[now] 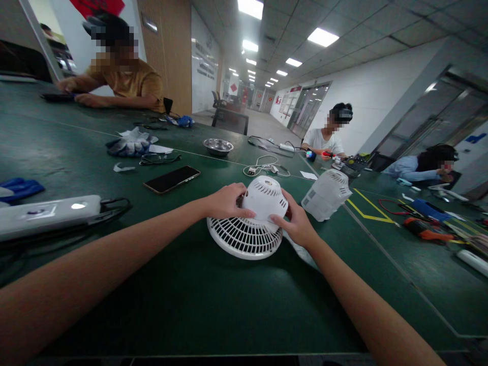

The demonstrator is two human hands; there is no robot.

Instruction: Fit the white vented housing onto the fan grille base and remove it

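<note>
A white fan grille [244,243] lies on the green table in front of me, its ribs showing. On top of it sits a white rounded motor cover [265,201] with vent slots. My left hand [232,201] grips the cover from the left, thumb across its lower front. From the right, my right hand [295,219] holds the same cover, its thumb on the near side. Both hands are closed around it, and the far fingertips are hidden behind it. Just right of my right hand stands a white slotted plastic housing [327,195].
A smartphone [172,179], a metal bowl [218,147] and work gloves [131,142] lie beyond my left arm. A white power strip [49,216] is far left. White cable [267,166] lies behind the fan. Tools [427,229] lie right. Several people sit around the table.
</note>
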